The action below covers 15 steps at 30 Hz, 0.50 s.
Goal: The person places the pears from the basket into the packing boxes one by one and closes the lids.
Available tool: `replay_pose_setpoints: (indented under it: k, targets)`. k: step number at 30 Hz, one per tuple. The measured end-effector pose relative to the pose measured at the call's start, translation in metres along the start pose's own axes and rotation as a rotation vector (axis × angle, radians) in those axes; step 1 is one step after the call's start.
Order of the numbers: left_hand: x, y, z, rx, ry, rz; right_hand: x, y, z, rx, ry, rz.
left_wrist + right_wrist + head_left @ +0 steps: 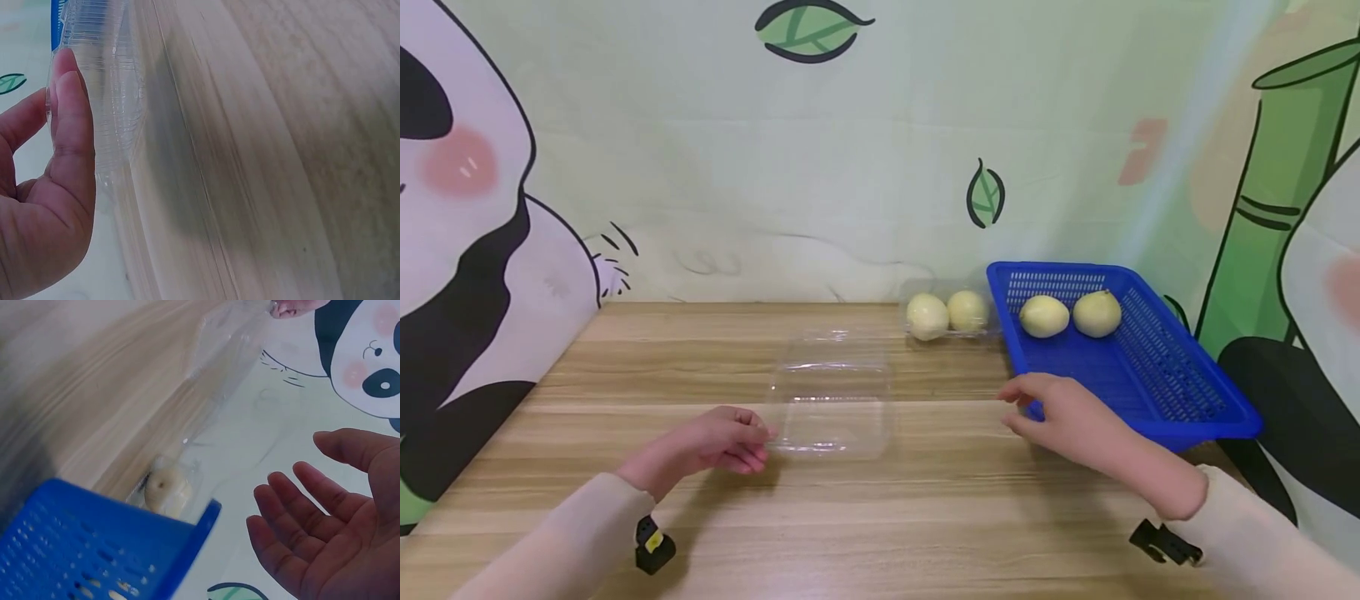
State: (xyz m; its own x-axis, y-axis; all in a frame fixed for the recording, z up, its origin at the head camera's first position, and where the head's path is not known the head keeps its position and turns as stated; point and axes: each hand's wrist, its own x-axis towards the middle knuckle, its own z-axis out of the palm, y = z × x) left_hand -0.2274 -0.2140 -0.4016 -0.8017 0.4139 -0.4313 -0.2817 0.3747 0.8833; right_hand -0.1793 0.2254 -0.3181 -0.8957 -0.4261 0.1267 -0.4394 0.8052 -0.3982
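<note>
In the head view my left hand (730, 439) pinches the left edge of a clear plastic clamshell box (835, 425), which stands opened out in the middle of the table. The left wrist view has the box's ribbed wall (115, 94) between the thumb and fingers of that hand (56, 169). My right hand (1067, 417) hovers beside the near left corner of a blue plastic basket (1180, 367), fingers loosely bent with nothing in them. Two pale yellow round fruits, one on the left (1043, 317) and one on the right (1097, 314), lie at the basket's far end.
Left of the basket, near the back edge of the wooden table (700, 350), is another clear plastic box (910, 292) holding two pale fruits (927, 317). Behind the table hangs a printed cloth backdrop (850, 167) with pandas and leaves.
</note>
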Motion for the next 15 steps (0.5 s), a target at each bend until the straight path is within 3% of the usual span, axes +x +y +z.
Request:
replay_pose_setpoints:
  k: [15]
  targets:
    - [0.003, 0.001, 0.011, -0.015, -0.007, -0.001, 0.002, 0.006, -0.031, -0.01, 0.026, 0.015]
